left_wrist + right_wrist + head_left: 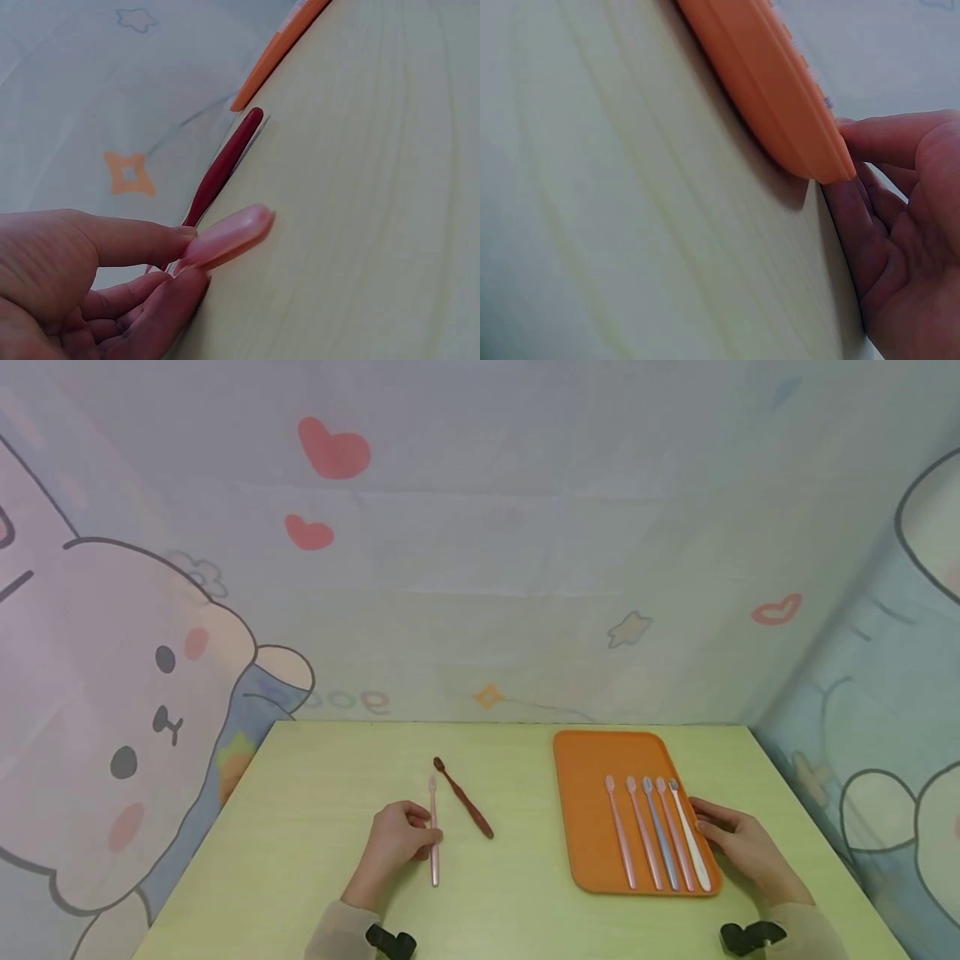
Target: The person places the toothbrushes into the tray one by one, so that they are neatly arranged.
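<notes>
My left hand (pixel 402 837) pinches a pink toothbrush (pixel 435 870) between thumb and fingers, its head pointing toward the back of the table. In the left wrist view the rounded end of its handle (pixel 238 227) sticks out past the fingertips. Just right of it lies a dark red-brown toothbrush (pixel 468 807), slanted on the table. My right hand (pixel 738 843) grips the right rim of an orange tray (pixel 600 756), thumb at the top edge and fingers against the side. Several toothbrushes lie side by side in the tray: pink ones (pixel 621 839), a blue one (pixel 660 835) and a white one (pixel 692 843).
The pale yellow-green table (pixel 300 793) ends at a cloth backdrop (pixel 480 568) printed with hearts and cartoon animals. Table surface lies between the red-brown toothbrush and the tray. Each wrist carries a black strapped camera (pixel 392 941).
</notes>
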Action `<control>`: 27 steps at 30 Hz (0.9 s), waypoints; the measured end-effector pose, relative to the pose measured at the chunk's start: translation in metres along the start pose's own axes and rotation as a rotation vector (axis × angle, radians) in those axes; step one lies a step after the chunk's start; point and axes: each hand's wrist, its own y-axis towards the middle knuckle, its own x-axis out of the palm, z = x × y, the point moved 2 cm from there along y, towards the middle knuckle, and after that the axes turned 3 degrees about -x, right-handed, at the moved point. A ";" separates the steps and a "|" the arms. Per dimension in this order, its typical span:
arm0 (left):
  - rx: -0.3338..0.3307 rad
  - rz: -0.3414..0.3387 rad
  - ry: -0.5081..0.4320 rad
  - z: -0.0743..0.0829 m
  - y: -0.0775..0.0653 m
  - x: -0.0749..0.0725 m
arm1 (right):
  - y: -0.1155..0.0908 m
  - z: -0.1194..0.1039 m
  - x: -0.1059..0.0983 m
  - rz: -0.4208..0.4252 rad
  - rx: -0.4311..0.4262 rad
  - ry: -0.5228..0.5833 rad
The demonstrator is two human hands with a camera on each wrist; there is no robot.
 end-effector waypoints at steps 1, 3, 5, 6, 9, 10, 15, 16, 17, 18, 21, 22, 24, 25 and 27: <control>-0.003 0.001 -0.002 0.000 0.000 0.000 | 0.000 0.000 0.000 0.000 0.001 0.004; -0.007 0.005 -0.002 0.000 -0.001 0.000 | 0.000 -0.001 0.000 -0.003 0.001 0.006; -0.005 0.005 0.000 0.000 -0.001 0.000 | 0.001 -0.001 0.000 -0.005 0.001 0.000; -0.002 0.005 0.000 0.000 -0.001 0.000 | 0.001 -0.001 -0.001 -0.008 0.002 -0.002; 0.005 0.001 0.004 0.000 0.000 0.000 | 0.001 0.000 -0.001 -0.005 0.010 -0.016; 0.008 0.001 0.009 0.000 0.000 0.001 | 0.000 0.000 -0.001 -0.006 0.012 -0.023; 0.012 0.005 0.028 0.000 0.000 0.001 | 0.000 0.001 -0.001 -0.004 0.018 -0.044; 0.012 0.006 0.030 0.000 -0.001 0.001 | 0.000 0.001 0.000 -0.002 0.018 -0.050; 0.013 0.007 0.033 0.000 -0.001 0.001 | 0.000 0.000 0.000 0.001 0.017 -0.053; 0.018 0.007 0.039 0.000 -0.001 0.002 | -0.001 0.000 0.000 0.002 0.016 -0.057; 0.031 0.007 0.054 0.001 -0.003 0.002 | -0.001 0.000 0.000 0.010 0.018 -0.074; 0.035 0.007 0.060 0.002 -0.003 0.003 | -0.001 0.000 0.000 0.011 0.015 -0.079; 0.051 0.009 0.074 0.002 -0.003 0.004 | 0.000 0.000 0.000 0.011 0.012 -0.085; 0.058 0.009 0.076 0.003 -0.003 0.004 | 0.000 0.000 0.000 0.014 0.013 -0.083; 0.068 0.013 0.082 0.003 -0.003 0.005 | 0.000 0.001 0.000 0.018 0.013 -0.078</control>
